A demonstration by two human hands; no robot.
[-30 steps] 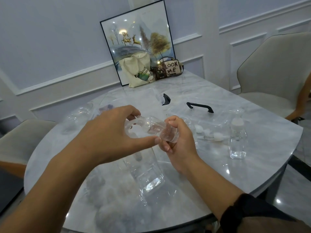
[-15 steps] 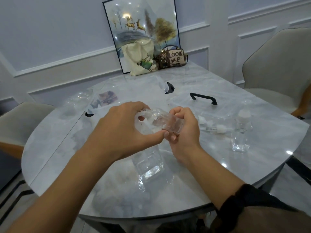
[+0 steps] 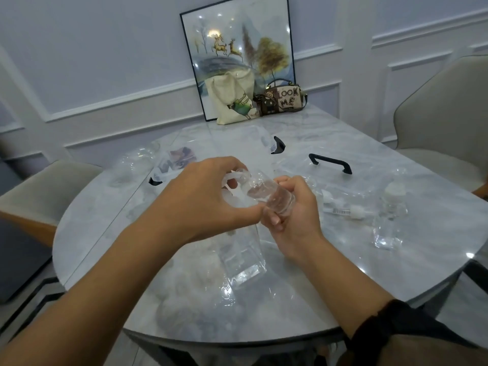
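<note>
Item: small clear plastic bottle (image 3: 266,192), tilted, held between my hands above the grey marble table (image 3: 396,276). My right hand (image 3: 295,220) curls round its base; my left hand (image 3: 200,199) pinches the neck end, just left.

Rounded pale marble desk (image 3: 343,286). At centre, clear square bottle (image 3: 244,260). At 3 o'clock, white-capped clear bottle (image 3: 390,217), white-tipped pump tube (image 3: 352,213) just beside. At 1 o'clock, black handle (image 3: 330,163). At 12, tote bag (image 3: 232,101), handbag (image 3: 286,99), framed picture (image 3: 237,48).
</note>
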